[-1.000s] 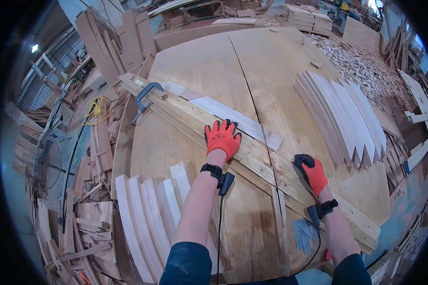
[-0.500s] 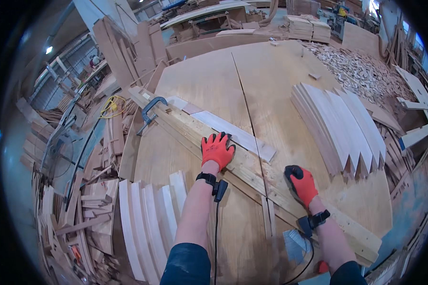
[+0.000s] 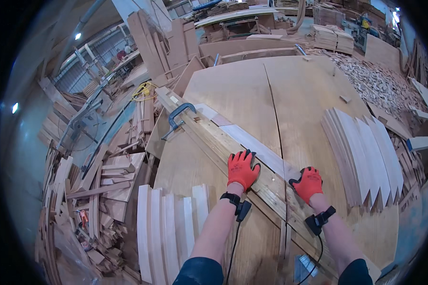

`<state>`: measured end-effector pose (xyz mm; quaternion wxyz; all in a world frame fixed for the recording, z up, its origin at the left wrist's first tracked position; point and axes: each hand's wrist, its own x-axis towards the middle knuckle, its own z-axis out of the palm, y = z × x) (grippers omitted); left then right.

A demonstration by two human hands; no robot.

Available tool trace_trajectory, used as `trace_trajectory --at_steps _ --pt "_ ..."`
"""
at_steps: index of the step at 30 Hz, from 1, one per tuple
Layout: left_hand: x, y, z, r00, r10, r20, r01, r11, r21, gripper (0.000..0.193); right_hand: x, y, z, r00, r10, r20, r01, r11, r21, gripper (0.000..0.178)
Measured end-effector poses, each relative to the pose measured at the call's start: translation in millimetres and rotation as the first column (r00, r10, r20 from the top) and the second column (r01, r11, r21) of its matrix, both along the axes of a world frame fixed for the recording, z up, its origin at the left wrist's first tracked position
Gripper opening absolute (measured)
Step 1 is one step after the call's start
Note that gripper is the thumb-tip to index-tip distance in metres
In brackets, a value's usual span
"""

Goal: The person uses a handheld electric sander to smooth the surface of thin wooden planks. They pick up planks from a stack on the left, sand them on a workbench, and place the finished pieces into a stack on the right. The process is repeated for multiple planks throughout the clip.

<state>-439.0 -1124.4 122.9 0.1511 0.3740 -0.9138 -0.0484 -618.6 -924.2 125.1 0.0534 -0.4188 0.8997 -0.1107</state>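
A long pale wood strip lies diagonally along the far edge of thick timber boards on a plywood tabletop. My left hand, in a red and black glove, rests on the boards with fingers spread, fingertips by the strip's edge. At the strip's near right end is my right hand, in a matching glove, thumb on one side and curled fingers on the other. A blue-grey C-clamp grips the boards toward their far left end.
Curved pale wood pieces stand in a stack at the right and another at the near left. Scrap wood is heaped left of the table. A dark gap crosses the tabletop. Cables hang from bands on both wrists.
My right hand has moved from over the timber boards up to the strip's end. The left hand stays on the boards. The whole view has shifted, so the scene sits lower and further right.
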Motion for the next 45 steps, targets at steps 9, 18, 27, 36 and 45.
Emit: trace_trajectory --at_steps 9,18,27,36,45 --pt "48.0 66.0 4.9 0.988 -0.004 -0.152 0.025 0.991 0.133 0.065 -5.8 24.5 89.7 0.230 0.521 0.822 -0.662 0.703 -0.260 0.028" --pt "186.8 122.1 49.6 0.793 0.491 0.359 -0.503 0.862 -0.066 0.093 -15.3 -68.0 14.2 0.912 0.305 0.274 -0.207 0.920 -0.334 0.056" --pt "199.6 125.5 47.9 0.800 0.483 0.357 -0.519 0.855 0.006 0.093 28.2 -68.0 4.5 0.909 0.415 -0.038 -0.413 0.910 0.041 0.060" --pt "183.2 114.5 81.8 0.870 0.453 -0.191 -0.360 0.852 0.381 0.087 16.8 -86.0 8.6 0.924 0.382 0.008 -0.376 0.907 0.191 0.085" --pt "139.2 142.5 148.1 0.930 0.028 -0.366 0.254 0.671 0.697 0.082 43.4 -85.9 15.8 0.918 0.386 -0.089 -0.367 0.913 0.179 0.071"
